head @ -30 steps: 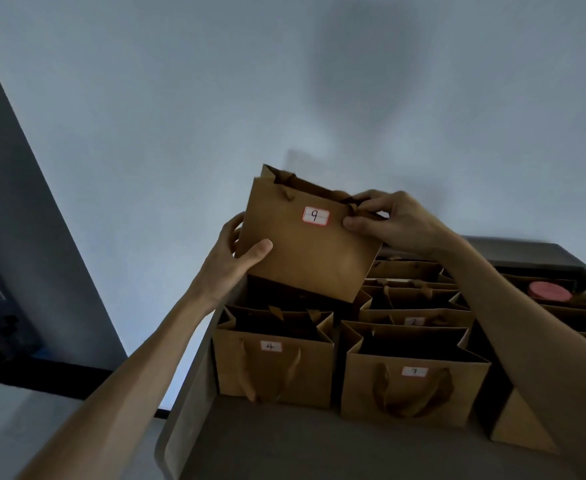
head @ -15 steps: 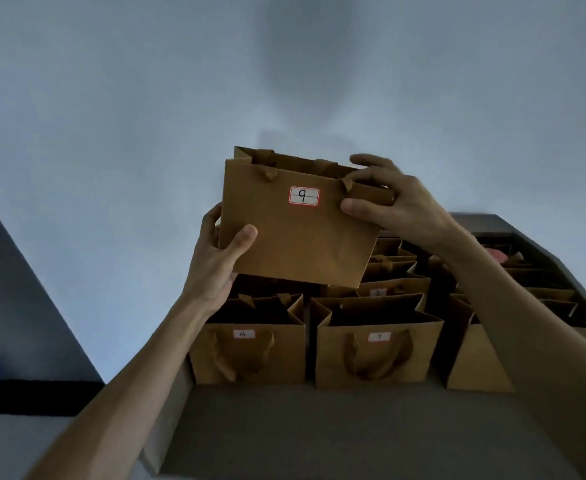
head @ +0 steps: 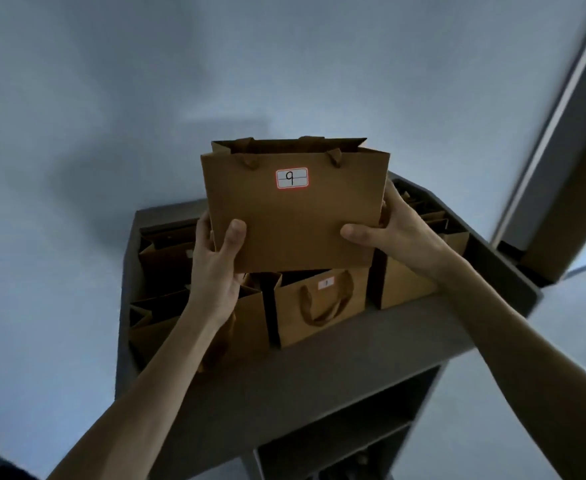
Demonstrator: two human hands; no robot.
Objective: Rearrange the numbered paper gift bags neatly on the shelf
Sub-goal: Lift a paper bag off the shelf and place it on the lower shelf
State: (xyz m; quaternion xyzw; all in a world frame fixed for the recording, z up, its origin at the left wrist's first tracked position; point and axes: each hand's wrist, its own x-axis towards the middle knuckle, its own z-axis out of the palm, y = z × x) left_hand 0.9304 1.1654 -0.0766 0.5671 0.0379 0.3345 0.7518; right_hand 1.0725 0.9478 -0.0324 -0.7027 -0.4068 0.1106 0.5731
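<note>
A brown paper gift bag labelled 9 (head: pixel 295 209) is held upright in the air above the other bags, its label facing me. My left hand (head: pixel 215 265) grips its lower left corner, thumb on the front. My right hand (head: pixel 399 233) grips its lower right side, thumb on the front and fingers behind. Below it, several more brown bags stand in rows on the grey shelf top (head: pixel 319 368). The nearest one (head: pixel 319 306) has a small white label and hanging handles.
More bags stand at the left (head: pixel 160 271) and right (head: pixel 409 282) of the shelf top. A lower shelf compartment (head: pixel 347 434) opens beneath. A pale wall rises behind, and a dark door frame (head: pixel 568 140) stands at the right.
The bag 9 has turned level and come nearer to me. My right hand shifted from the bag's top edge down to its lower right side. The view swung, so the shelf sits lower.
</note>
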